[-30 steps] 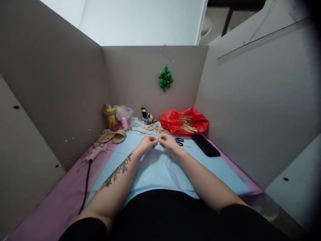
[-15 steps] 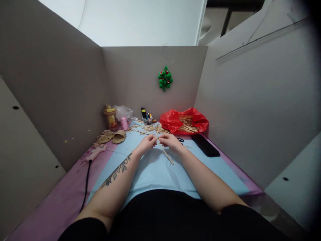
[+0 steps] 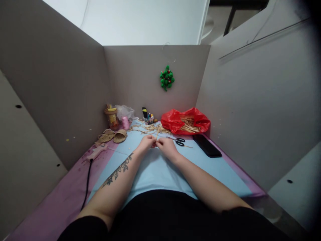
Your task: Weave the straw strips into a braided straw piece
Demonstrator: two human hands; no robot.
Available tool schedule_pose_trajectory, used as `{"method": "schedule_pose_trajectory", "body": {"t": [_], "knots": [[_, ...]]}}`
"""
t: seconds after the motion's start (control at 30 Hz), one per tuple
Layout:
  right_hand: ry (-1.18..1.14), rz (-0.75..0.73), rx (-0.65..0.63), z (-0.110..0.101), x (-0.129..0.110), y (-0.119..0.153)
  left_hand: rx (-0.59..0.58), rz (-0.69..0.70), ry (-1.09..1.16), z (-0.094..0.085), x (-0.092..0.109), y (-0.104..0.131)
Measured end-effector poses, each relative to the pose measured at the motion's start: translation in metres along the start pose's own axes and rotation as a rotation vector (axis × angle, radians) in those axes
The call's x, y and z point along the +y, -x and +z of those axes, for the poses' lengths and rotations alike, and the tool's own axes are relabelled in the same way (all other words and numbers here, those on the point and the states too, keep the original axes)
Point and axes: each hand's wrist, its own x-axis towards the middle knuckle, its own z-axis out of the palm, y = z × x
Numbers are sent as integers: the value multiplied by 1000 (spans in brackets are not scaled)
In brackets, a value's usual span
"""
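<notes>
My left hand (image 3: 148,142) and my right hand (image 3: 166,146) meet over the light blue cloth (image 3: 156,170), fingertips together. Both pinch a thin straw strip (image 3: 157,132) whose upper end sticks up between them. Its lower part is hidden by the hands. Black-handled scissors (image 3: 180,141) lie just right of my right hand. Beyond the hands, loose straw pieces (image 3: 150,128) are scattered near a red plastic bag (image 3: 173,122) filled with straw.
At left are a pink glue gun (image 3: 97,152) with a black cord, a woven piece (image 3: 120,136), a pink thread spool (image 3: 125,123) and a jar (image 3: 112,117). A black phone (image 3: 207,146) lies at right. A pen holder (image 3: 148,118) stands at the back.
My hands have come together, and my right hand has turned over the strip. The strip's long lower end no longer shows below the hands. More of the scissors is visible.
</notes>
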Motion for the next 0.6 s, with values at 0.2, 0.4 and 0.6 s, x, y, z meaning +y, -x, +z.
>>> {"method": "schedule_pose_trajectory", "body": {"t": [0.2, 0.4, 0.6], "knots": [[462, -146, -87, 14, -10, 10, 67, -62, 37, -1, 3, 0], [186, -197, 11, 5, -7, 10, 114, 32, -44, -1, 6, 0], [-468, 205, 74, -1, 13, -7, 43, 85, -101, 2, 4, 2]]}}
